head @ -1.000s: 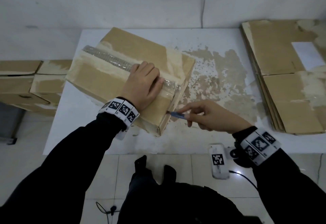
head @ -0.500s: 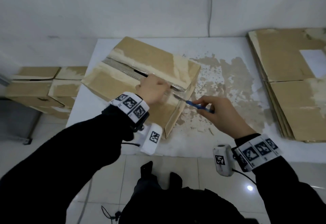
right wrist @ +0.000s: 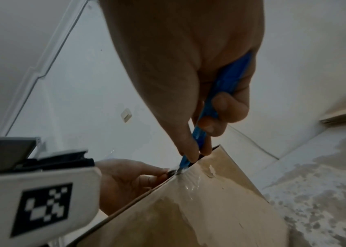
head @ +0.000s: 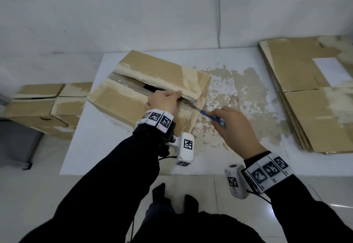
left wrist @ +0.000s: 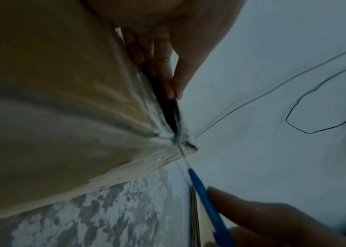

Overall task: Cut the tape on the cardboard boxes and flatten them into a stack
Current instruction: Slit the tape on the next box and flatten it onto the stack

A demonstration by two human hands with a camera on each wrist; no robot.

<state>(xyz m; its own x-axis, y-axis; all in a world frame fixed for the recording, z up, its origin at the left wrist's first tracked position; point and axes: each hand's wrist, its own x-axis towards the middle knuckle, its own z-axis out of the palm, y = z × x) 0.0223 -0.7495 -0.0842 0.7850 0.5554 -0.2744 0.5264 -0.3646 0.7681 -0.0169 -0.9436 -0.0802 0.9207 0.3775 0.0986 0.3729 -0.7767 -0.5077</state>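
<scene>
A taped cardboard box (head: 152, 70) stands slantwise on the white table (head: 91, 147), its top seam split open into a dark gap. My left hand (head: 175, 94) hooks its fingers (left wrist: 163, 66) into that gap and grips the near flap's edge. My right hand (head: 212, 113) holds a blue utility knife (head: 213, 117) just right of the box. The blade tip sits in the clear tape at the seam's near end, at the box's top edge. The right wrist view shows the knife (right wrist: 216, 93) meeting the box (right wrist: 199, 208) beside the left hand (right wrist: 125, 180).
A stack of flattened cardboard (head: 315, 99) lies on the table's right side. Several more taped boxes (head: 42, 109) sit piled lower down to the left of the table. The tabletop right of the box is worn and patchy. A wall runs behind the table.
The left hand went from lying flat on the tape to hooking into the seam, which has split open. The knife rose from the box's side to the seam's end.
</scene>
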